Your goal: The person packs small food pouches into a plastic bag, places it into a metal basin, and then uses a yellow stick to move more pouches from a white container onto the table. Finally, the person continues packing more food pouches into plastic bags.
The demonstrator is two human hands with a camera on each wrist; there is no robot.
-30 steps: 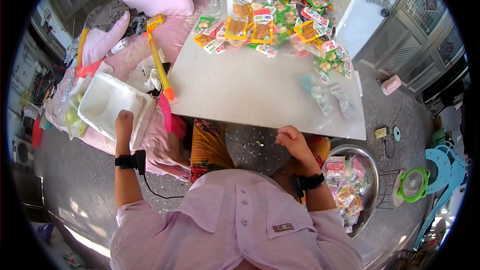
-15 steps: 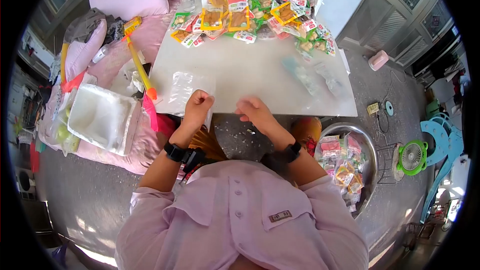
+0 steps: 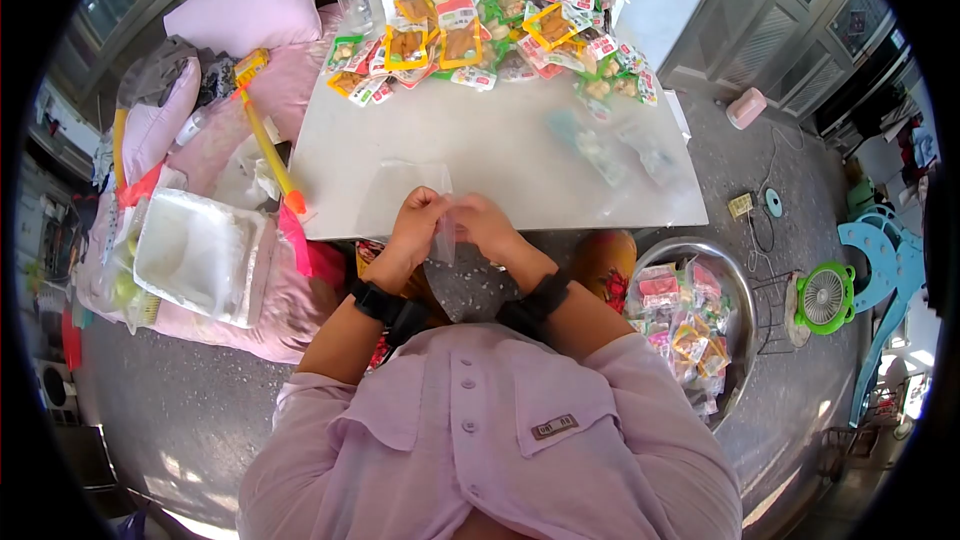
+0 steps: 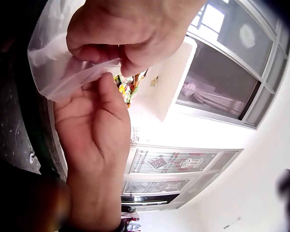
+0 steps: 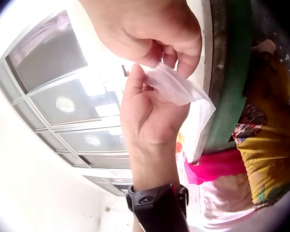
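The left hand (image 3: 414, 224) pinches a clear plastic bag (image 3: 391, 183) between thumb and curled fingers; the right hand (image 3: 484, 224), just beside it, pinches the bag's edge too. The bag lies partly over the white table's (image 3: 520, 145) near edge.

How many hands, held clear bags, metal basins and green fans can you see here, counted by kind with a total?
Hands: 2, left hand and right hand
Held clear bag: 1
Metal basin: 1
Green fan: 1
Total: 5
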